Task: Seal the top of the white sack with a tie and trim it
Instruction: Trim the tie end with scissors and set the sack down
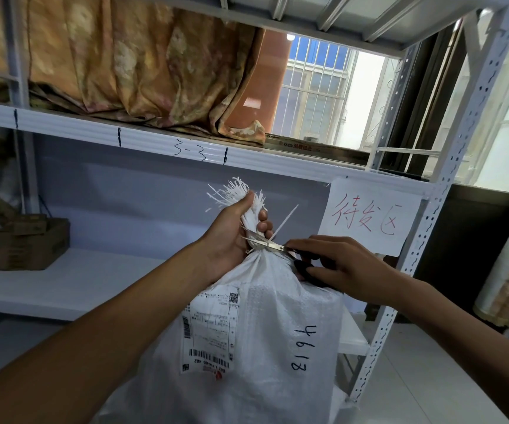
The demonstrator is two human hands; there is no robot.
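A white woven sack (265, 332) stands in front of me with a shipping label and a handwritten number on it. Its top is bunched into a frayed neck, and my left hand (234, 234) is clenched around that neck. A white tie (285, 221) circles the neck below my fist, its loose tail sticking up to the right. My right hand (335, 264) holds scissors (267, 242) by the dark handles. The blades are spread and sit at the base of the tie's tail, against the neck.
A white metal shelf (63, 283) runs behind the sack, with a cardboard box (29, 243) at its left. A paper sign (369, 218) with red writing hangs from the upper shelf rail. A perforated upright post (424, 240) stands at the right. Curtain fabric lies on the shelf above.
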